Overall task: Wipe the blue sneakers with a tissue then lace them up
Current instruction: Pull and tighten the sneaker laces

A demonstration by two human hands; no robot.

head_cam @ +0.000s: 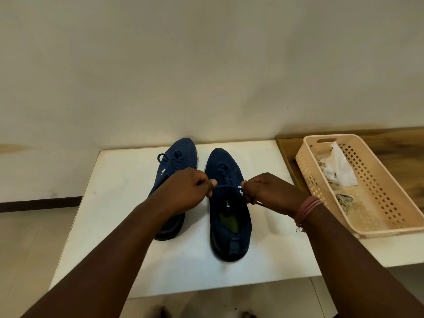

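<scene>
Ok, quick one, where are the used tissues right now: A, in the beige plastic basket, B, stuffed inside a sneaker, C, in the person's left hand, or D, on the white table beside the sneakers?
A: the crumpled tissues lie inside the beige basket, while the left hand and right hand each pinch a lace end over the right-side sneaker.

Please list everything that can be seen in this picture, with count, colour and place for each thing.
sneakers: two, dark blue, side by side on the white table, toes toward the wall.
lace: one, dark blue, on the right-side sneaker, pulled taut between both hands.
table: one, white, against the wall.
basket: one, beige, perforated, right of the table on a wooden surface.
tissues: several, white, crumpled, inside the basket.
wrist threads: a few, pinkish, on the right wrist.
left hand: grips the lace's left end.
right hand: grips the lace's right end.
</scene>
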